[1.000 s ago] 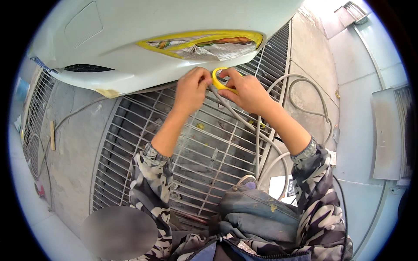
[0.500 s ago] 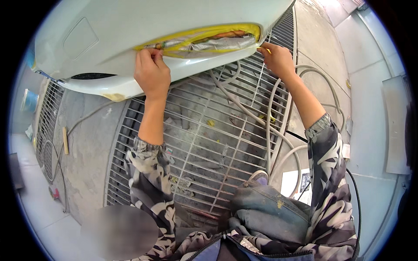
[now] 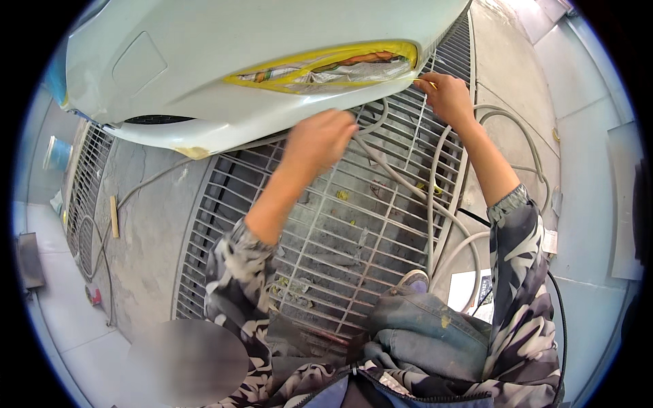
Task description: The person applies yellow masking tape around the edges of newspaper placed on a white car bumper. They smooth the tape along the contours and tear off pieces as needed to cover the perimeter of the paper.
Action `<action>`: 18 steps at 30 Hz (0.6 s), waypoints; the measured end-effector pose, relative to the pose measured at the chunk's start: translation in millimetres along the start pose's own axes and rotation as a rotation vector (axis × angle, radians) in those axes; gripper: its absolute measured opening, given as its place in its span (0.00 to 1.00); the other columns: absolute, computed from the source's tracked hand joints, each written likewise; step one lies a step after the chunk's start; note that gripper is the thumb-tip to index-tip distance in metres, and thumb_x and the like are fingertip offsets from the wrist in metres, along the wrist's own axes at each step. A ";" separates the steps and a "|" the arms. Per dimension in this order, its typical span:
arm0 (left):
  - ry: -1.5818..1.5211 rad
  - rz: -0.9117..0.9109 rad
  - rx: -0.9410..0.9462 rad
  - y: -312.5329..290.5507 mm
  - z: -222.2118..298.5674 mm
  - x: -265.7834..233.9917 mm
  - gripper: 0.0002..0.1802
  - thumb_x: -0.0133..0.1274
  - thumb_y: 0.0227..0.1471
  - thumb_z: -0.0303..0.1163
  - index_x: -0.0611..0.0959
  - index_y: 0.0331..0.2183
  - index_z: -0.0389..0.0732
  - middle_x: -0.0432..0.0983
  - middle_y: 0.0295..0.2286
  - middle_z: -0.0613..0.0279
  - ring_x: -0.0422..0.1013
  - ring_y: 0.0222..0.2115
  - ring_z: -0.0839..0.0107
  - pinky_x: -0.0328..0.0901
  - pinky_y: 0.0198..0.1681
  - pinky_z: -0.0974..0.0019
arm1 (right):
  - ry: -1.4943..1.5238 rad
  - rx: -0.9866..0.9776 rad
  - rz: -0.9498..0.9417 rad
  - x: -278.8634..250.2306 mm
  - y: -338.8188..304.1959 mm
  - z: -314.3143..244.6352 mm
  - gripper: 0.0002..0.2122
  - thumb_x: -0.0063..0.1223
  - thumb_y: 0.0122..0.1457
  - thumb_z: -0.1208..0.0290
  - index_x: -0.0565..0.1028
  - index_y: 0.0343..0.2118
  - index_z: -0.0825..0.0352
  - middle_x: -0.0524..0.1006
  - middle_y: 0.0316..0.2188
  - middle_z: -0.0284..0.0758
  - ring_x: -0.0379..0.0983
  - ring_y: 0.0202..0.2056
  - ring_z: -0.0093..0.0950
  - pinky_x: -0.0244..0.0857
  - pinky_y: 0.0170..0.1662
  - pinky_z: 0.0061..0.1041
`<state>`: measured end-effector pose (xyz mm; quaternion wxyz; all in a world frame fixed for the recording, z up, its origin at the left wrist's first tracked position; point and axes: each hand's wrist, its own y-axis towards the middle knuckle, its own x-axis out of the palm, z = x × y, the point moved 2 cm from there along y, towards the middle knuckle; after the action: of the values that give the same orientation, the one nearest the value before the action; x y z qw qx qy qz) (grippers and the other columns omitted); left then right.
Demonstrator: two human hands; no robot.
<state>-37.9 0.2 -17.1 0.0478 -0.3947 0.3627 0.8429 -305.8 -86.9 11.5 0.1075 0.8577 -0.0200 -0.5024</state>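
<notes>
A white car bumper (image 3: 224,41) fills the upper part of the view. In it is a long opening edged with yellow masking tape (image 3: 297,87) and covered inside by crumpled, pale, see-through sheeting (image 3: 360,73). My right hand (image 3: 447,100) is at the opening's right end, just below the bumper edge, fingers closed in a pinch on a thin strip of yellow tape. Below the bumper's lower edge, apart from the tape, my left hand (image 3: 320,141) is smeared by motion. Its fingers look curled, but whether they hold anything cannot be made out.
Under my arms lies a metal floor grating (image 3: 333,234) with scraps beneath it. A grey hose (image 3: 394,178) loops across it to the right. On the concrete at left are a wooden stick (image 3: 114,216) and a cable. A blue-and-white bucket (image 3: 58,154) stands far left.
My left hand has let go of the tape at the opening's left end and moved right and down, off the bumper. My right hand stays by the right end, slightly lower.
</notes>
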 end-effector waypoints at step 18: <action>-0.226 0.169 -0.424 29.0 -37.8 -36.7 0.10 0.55 0.53 0.32 0.85 0.33 0.37 0.81 0.25 0.55 0.76 0.26 0.69 0.68 0.33 0.66 | 0.015 -0.015 0.047 -2.3 2.1 11.8 0.14 0.56 0.57 0.55 0.83 0.38 0.59 0.80 0.29 0.43 0.78 0.33 0.43 0.71 0.39 0.38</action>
<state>0.4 -38.0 9.1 -0.0666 -0.2671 0.2018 0.9399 -317.0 -90.5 8.4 0.1260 0.8599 -0.0356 -0.4934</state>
